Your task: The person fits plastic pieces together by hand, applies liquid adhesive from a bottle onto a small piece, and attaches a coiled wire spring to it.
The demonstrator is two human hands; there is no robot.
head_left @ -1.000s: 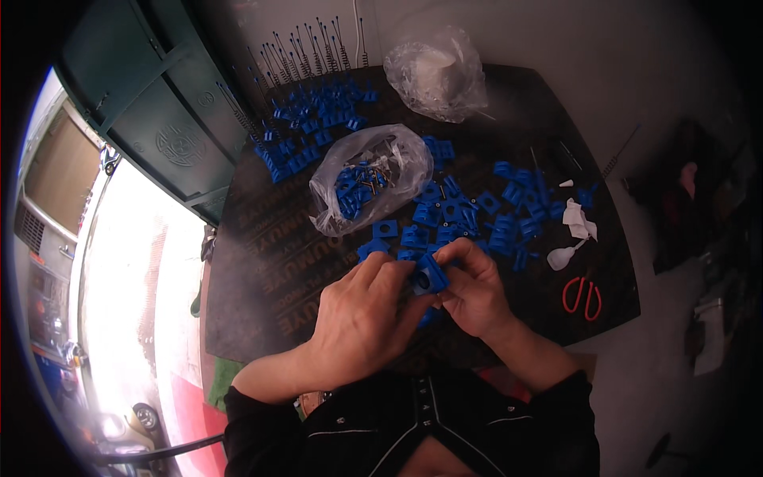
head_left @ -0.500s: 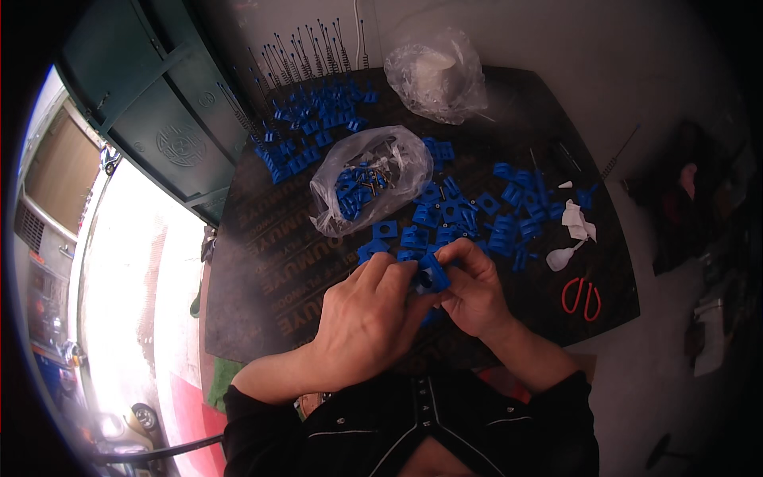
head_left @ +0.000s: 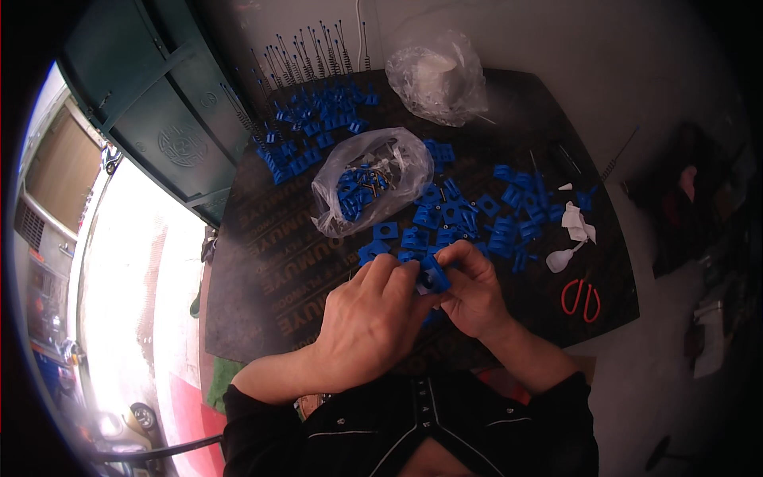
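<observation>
Between my hands, above the near part of the table, is a blue plastic part (head_left: 434, 277) with a dark round opening. My left hand (head_left: 367, 316) is closed on its left side, the back of the hand hiding most of the fingertips. The thumb and fingers of my right hand (head_left: 474, 292) pinch its right side. Just beyond my fingers lie loose blue plastic pieces (head_left: 415, 238), some with round holes. Behind them an open clear plastic bag (head_left: 407, 168) holds small blue pieces and metal screws.
On the dark table (head_left: 262, 238), blue assemblies with upright spring rods (head_left: 318, 107) crowd the far left. A crumpled clear bag (head_left: 437, 78) with something white sits at the back. Red-handled scissors (head_left: 581, 300), a white scoop (head_left: 559, 260) and crumpled paper (head_left: 579, 222) lie at right. A green metal door (head_left: 171, 119) borders the left.
My hands stay in nearly the same place, still on the blue part. My left hand has turned very slightly; the things on the table have not moved.
</observation>
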